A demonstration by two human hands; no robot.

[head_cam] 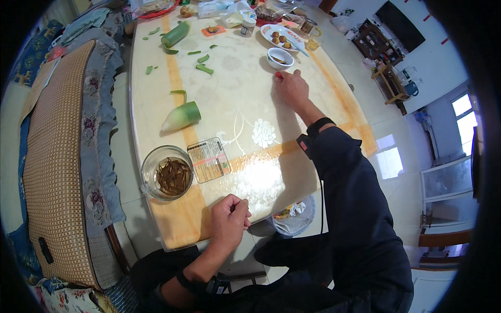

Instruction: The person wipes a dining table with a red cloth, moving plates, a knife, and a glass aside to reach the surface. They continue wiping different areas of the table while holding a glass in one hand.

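Observation:
My right hand (292, 89) reaches over the table, its fingers closed around a small red object (278, 75) that is mostly hidden. Just beyond it stands a small white bowl (275, 65) with brown bits inside. My left hand (230, 219) rests at the near table edge, fingers curled, with nothing visible in it. To its upper left is a glass mug (146, 166) with dark tea leaves in liquid. Beside the mug lies a printed card (209, 160). A cut piece of green radish (182, 116) lies farther up, and another green piece (176, 34) lies near the far end.
Green peel scraps (204, 69) are scattered over the table (235, 90). A patterned plate (267, 29) holds several round brown items and a pale-handled utensil (298, 47). A lidded jar (247, 27) stands nearby. A lined waste bin (297, 225) sits below the near edge; a woven-covered sofa (58, 156) is left.

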